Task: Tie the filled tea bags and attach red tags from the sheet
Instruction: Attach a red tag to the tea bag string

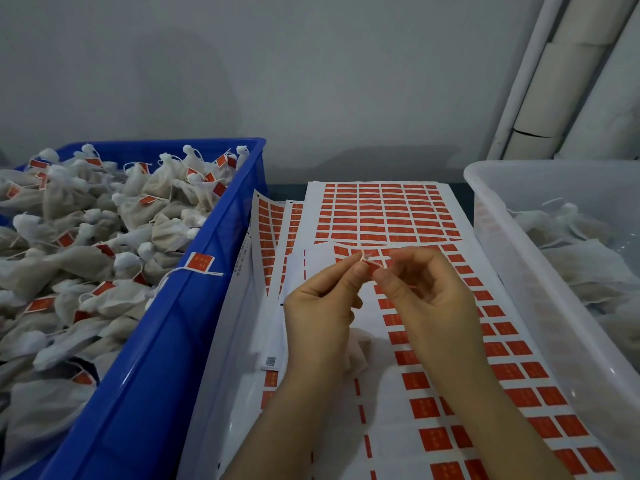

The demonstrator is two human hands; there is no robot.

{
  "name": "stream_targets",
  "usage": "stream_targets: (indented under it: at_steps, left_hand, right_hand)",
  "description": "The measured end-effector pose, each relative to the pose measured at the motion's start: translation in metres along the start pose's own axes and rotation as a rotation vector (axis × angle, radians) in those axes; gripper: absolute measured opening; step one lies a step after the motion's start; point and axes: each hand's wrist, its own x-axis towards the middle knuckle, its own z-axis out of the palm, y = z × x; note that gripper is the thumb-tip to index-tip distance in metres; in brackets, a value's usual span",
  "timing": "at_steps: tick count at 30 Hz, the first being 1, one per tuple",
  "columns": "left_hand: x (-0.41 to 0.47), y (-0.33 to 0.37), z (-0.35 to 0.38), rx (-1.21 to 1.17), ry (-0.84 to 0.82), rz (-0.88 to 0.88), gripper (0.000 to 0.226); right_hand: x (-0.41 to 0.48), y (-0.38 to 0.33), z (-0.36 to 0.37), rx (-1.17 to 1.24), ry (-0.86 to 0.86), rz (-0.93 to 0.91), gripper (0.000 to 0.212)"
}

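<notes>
While raised over the sheet of red tags [450,341] at centre, pinched one small red tag [372,269] and a thin string [364,257] between thumbs and forefingers of left hand [320,313] and right hand [424,292], fingertips pressed together. Sat far left: blue crate [180,323] heaped with tied, tagged tea bags [79,258]. Stood right: clear tub [519,271] holding untagged bags [571,237].
</notes>
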Motion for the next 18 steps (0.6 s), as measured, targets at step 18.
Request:
stream_targets:
  at_steps: [18]
  left_hand:
    - [-0.0033, 0.0068, 0.0017, -0.068, -0.101, -0.197, 0.049]
  right_hand:
    - [-0.0010, 0.0023, -0.0020, 0.023, 0.035, -0.020, 0.015]
